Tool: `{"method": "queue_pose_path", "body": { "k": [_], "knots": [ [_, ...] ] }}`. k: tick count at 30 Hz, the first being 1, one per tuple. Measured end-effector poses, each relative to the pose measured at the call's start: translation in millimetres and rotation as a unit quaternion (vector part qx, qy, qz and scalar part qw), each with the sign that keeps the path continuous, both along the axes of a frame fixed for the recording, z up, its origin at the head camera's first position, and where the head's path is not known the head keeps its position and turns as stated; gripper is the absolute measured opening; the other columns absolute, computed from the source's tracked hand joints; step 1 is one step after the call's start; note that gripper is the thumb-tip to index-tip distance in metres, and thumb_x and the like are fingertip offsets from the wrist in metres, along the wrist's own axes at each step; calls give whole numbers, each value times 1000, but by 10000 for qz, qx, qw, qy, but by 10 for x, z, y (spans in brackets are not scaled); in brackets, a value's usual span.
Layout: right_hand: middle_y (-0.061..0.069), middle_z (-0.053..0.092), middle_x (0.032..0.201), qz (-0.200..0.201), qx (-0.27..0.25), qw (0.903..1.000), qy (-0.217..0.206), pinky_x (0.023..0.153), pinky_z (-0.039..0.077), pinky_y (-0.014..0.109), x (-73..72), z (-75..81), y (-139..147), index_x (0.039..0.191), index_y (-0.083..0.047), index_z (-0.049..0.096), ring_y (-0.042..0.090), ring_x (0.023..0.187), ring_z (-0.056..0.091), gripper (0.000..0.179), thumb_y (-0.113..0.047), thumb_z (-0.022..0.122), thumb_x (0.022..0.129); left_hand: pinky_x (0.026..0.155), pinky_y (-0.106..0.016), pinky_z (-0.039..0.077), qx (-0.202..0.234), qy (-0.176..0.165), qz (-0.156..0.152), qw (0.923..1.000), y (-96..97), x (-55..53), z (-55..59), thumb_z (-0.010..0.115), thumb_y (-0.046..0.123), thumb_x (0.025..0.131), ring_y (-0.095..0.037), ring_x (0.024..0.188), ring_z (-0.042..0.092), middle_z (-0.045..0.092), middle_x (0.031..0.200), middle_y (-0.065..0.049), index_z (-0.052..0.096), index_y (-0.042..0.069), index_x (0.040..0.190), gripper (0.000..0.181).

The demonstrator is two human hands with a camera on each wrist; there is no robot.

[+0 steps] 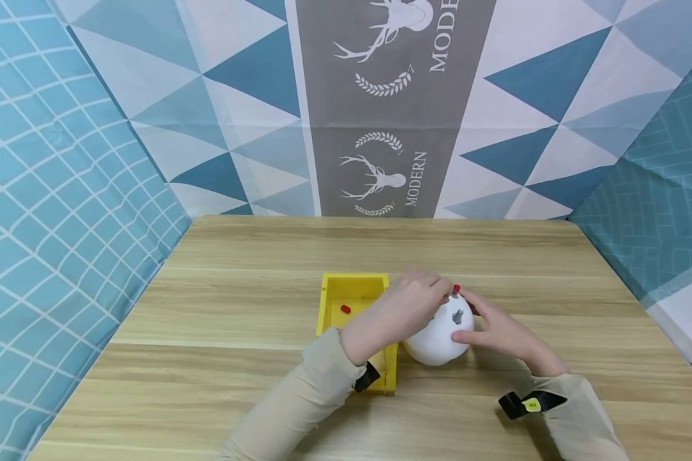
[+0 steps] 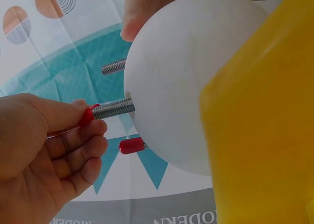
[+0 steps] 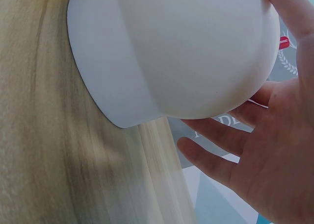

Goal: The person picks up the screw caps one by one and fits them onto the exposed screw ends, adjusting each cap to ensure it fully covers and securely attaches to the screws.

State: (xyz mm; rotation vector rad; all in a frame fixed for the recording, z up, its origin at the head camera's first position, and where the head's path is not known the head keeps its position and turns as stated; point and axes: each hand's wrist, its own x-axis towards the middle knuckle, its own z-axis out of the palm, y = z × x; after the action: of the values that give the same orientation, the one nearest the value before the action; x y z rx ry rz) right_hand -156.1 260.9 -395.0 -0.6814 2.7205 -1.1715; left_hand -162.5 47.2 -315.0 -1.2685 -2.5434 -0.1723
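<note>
Red cap, pinched by the left hand, touches a threaded stud

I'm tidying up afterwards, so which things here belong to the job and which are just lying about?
Apparently part of the job: white ball, metal screws, red caps, yellow box with a loose red cap inside.

Just surroundings: wooden table, patterned cloth, black wristbands.
</note>
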Motion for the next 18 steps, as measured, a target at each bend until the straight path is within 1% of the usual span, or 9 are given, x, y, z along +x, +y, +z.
{"method": "queue_pose_path", "body": {
  "k": [5, 10, 14, 18],
  "knots": [
    [14, 36, 140, 51, 29, 10000, 49, 91, 38, 57, -2, -8, 11, 143, -11, 25, 38, 119, 43, 79, -29, 69, 79, 85, -23, 45, 9, -11, -151, 9999, 21, 12, 4, 52, 20, 92, -10, 86, 59, 64, 93, 4, 61, 14, 99, 13],
    [12, 37, 140, 151, -6, 9998, 140, 92, 38, 54, -3, -6, 12, 143, -14, 25, 34, 121, 42, 77, -27, 69, 80, 92, -22, 41, -91, -77, -318, 9994, 39, 30, 6, 52, 16, 92, -9, 92, 58, 63, 97, 4, 59, 14, 97, 9],
    [9, 38, 139, 138, -1, 9998, 134, 92, 38, 53, -5, -12, 11, 142, -16, 27, 31, 121, 43, 75, -27, 68, 80, 96, -22, 39, -115, -195, -327, 9992, 54, 38, 8, 52, 15, 92, -10, 98, 58, 62, 102, 3, 58, 15, 101, 11],
    [7, 41, 136, 89, -6, 9999, 96, 91, 39, 52, -2, -11, 11, 139, -19, 31, 30, 120, 44, 70, -29, 68, 80, 95, -21, 39, -174, -408, -309, 9985, 82, 43, 11, 54, 15, 91, -10, 99, 57, 61, 105, 3, 57, 15, 104, 14]
  ]
}}
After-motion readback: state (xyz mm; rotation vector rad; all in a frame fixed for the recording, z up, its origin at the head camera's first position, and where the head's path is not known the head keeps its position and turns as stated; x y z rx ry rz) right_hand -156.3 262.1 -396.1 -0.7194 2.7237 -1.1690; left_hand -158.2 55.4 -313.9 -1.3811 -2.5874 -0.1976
